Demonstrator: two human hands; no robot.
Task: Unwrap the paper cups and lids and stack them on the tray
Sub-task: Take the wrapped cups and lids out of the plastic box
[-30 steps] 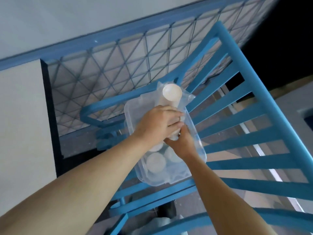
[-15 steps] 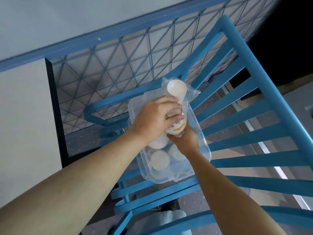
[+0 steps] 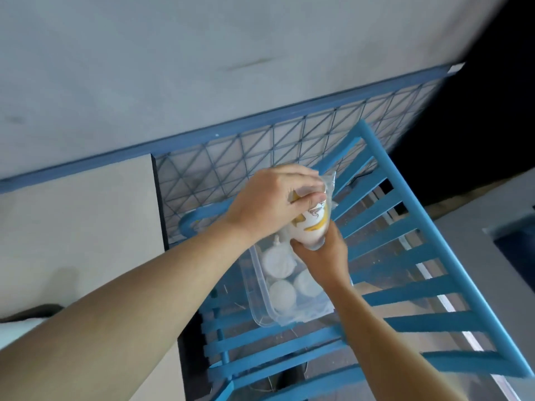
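near the centre of the frame, the left hand point(image 3: 272, 204) curls over the top of a plastic-wrapped stack of paper cups point(image 3: 311, 227), while the right hand point(image 3: 324, 256) grips its lower end. just below, a clear tray point(image 3: 256, 290) holding white round pieces point(image 3: 282, 296) sits on a blue slatted rack point(image 3: 405, 287).

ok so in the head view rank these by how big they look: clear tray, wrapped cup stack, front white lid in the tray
1. clear tray
2. wrapped cup stack, partly covered and held nearer the camera, so it may look bigger than it is
3. front white lid
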